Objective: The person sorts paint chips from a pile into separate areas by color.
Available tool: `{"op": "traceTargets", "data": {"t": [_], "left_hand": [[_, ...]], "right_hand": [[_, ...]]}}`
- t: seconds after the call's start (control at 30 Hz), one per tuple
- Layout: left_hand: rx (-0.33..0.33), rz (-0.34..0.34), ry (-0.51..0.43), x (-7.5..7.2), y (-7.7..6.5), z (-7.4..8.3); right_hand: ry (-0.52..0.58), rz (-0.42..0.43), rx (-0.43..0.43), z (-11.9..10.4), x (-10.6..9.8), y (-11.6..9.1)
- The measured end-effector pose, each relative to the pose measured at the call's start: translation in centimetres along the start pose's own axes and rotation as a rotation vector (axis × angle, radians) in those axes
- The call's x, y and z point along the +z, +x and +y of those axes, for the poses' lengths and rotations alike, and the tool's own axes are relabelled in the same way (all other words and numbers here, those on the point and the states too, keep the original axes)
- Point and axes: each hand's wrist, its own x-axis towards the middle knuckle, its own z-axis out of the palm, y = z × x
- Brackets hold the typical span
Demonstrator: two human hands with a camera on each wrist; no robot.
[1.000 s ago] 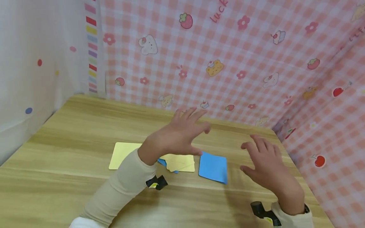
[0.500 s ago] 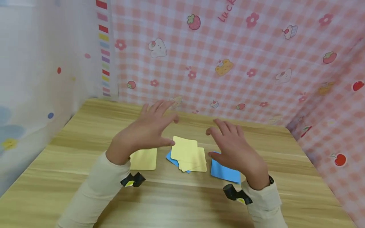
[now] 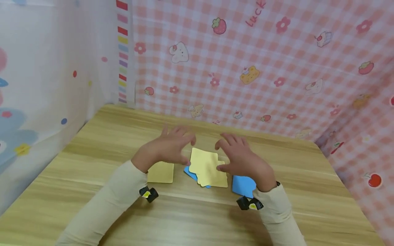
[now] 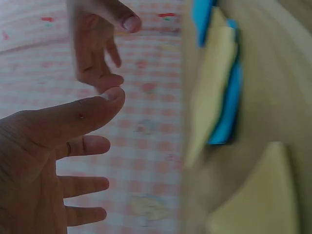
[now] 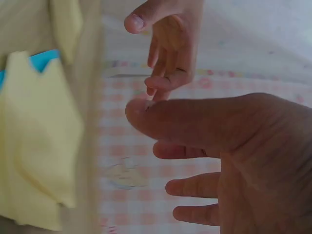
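Several yellow cards point(image 3: 204, 164) lie in an uneven, overlapping pile on the table, with blue cards point(image 3: 191, 173) poking out beneath them. To the left lies a separate yellow card point(image 3: 161, 173), partly hidden by my left hand point(image 3: 170, 147). A blue card point(image 3: 242, 186) rests right of the pile, partly covered by my right hand point(image 3: 246, 162). Both hands hover with fingers spread and thumbs towards each other, one on each side of the pile. Neither holds anything. In the left wrist view, the yellow cards point(image 4: 214, 83) appear below the hands, over a blue layer point(image 4: 229, 107).
The wooden table point(image 3: 184, 218) backs onto a pink checked cloth point(image 3: 191, 68) with printed pictures. A white cloth point(image 3: 46, 85) hangs on the left, and more checked cloth stands on the right. Black wrist cameras point(image 3: 148, 194) sit at both cuffs.
My left hand has moved left off the pile, uncovering it. My right hand has come in leftward from the table's right side, over the blue card. The head view has turned slightly left.
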Motion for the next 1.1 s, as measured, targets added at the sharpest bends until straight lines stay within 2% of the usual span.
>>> {"op": "traceTargets", "data": {"t": [0.13,0.23,0.37,0.53,0.7,0.83,0.97,1.1], "left_hand": [[-0.015,-0.143,-0.065,2.8,1.6,-0.8],[-0.013,-0.212,-0.111,4.5,2.4,-1.0],[-0.019,-0.234,-0.123,6.0,3.2,-1.3],[-0.012,-0.233,-0.124,6.9,3.7,-1.6],[0.006,-0.203,-0.118,6.6,3.8,-1.5],[0.008,-0.178,-0.080,5.6,3.8,-1.2],[0.029,-0.103,-0.039,3.6,3.4,-0.5],[0.088,0.015,-0.017,1.2,2.3,0.6]], "right_hand": [[0.056,-0.154,0.029,1.1,2.7,1.3],[0.088,-0.220,0.048,1.6,4.3,1.8],[0.141,-0.271,0.046,2.1,6.0,2.1],[0.178,-0.291,0.064,2.4,7.1,2.4],[0.158,-0.252,0.047,2.6,7.1,2.6],[0.167,-0.221,0.035,2.8,6.3,2.6],[0.181,-0.146,0.017,2.5,4.0,2.0],[0.141,-0.009,-0.029,1.4,0.9,0.5]]}}
